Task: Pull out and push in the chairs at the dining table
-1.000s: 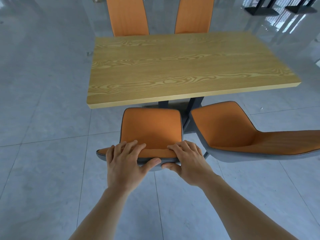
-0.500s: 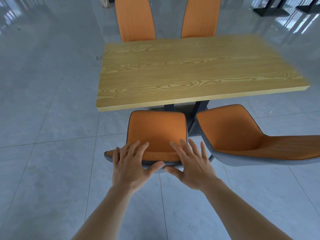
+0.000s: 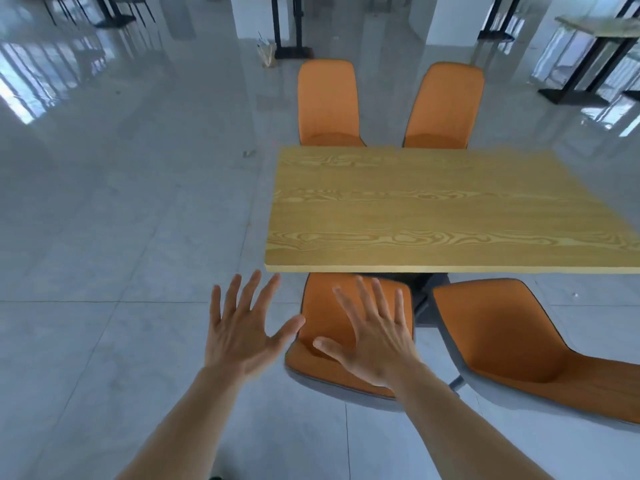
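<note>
A wooden dining table (image 3: 433, 209) stands ahead on the right. On its near side an orange chair (image 3: 325, 320) is tucked partly under the edge, its backrest top towards me. My left hand (image 3: 242, 334) hovers open with spread fingers, left of that chair and clear of it. My right hand (image 3: 374, 341) is open too, held above the chair's back without gripping it. A second near orange chair (image 3: 502, 341) stands to the right, pulled further out. Two orange chairs (image 3: 327, 102) (image 3: 445, 105) face me across the table.
Grey glossy tiled floor (image 3: 121, 220) spreads to the left and around me. Other tables with black bases (image 3: 588, 57) and a pillar (image 3: 291, 26) stand far back. A small pale object (image 3: 266, 53) sits on the floor near the pillar.
Both hands have let go of the near chair's backrest and lifted away with fingers spread. The view has swung left and up, so the table now sits to the right.
</note>
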Demonstrator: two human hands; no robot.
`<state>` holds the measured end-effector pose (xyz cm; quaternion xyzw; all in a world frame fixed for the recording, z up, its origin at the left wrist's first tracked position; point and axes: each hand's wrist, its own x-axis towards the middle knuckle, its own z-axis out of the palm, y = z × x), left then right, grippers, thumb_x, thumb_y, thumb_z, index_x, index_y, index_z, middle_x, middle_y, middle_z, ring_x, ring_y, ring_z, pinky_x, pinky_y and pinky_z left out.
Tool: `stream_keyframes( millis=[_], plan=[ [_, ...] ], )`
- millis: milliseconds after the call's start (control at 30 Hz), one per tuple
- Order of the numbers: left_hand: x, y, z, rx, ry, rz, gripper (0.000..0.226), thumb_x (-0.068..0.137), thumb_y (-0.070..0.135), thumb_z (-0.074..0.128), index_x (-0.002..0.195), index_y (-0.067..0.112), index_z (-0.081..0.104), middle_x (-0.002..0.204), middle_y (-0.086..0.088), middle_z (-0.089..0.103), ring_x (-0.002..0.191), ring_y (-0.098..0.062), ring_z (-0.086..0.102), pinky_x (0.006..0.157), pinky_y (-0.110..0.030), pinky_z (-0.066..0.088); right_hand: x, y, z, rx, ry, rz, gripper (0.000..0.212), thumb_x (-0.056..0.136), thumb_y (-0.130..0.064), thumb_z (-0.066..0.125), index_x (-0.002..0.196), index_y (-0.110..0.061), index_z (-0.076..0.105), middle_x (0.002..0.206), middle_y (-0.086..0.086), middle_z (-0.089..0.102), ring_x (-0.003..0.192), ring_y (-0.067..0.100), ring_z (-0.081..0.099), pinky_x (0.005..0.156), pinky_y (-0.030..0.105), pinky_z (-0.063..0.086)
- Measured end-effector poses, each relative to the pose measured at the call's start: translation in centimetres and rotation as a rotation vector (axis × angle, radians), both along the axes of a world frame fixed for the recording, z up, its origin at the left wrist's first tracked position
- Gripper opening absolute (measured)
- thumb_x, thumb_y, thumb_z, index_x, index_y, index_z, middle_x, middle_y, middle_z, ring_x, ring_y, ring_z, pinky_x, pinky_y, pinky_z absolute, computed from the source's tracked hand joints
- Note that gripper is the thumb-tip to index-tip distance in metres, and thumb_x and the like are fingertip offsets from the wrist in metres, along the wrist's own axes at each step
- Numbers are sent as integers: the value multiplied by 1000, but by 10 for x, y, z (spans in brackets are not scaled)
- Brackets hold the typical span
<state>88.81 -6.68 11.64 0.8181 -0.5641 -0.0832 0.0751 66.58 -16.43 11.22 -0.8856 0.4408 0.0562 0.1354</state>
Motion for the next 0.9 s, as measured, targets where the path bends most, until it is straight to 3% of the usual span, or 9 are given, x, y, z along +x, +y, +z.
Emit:
stream_keyframes(
  millis=[500, 667, 900],
  plan=[
    [412, -26, 69, -126, -36, 173, 93, 80, 95, 8, 160, 48, -1, 172, 11, -4, 157, -18, -15, 126, -49, -14, 427, -69, 77, -60, -57, 136, 104, 74, -105, 7, 159, -51, -22, 169, -4, -34, 153, 22, -39, 124, 57, -22],
    [523, -93, 78, -159, -52, 184, 95, 79, 96, 7, 160, 48, -2, 172, 11, -5, 157, -18, -15, 126, -49, -14, 546, -138, 78, -83, -83, 163, 103, 77, -104, 10, 159, -50, -20, 170, -3, -34, 154, 24, -37, 124, 57, -22],
    [682, -256, 82, -184, -106, 179, 96, 78, 97, 6, 160, 47, 0, 172, 11, -2, 158, -19, -12, 126, -50, -13, 701, -301, 71, -107, -127, 148, 107, 73, -105, 8, 162, -49, -15, 172, -2, -30, 156, 24, -33, 125, 57, -20]
  ],
)
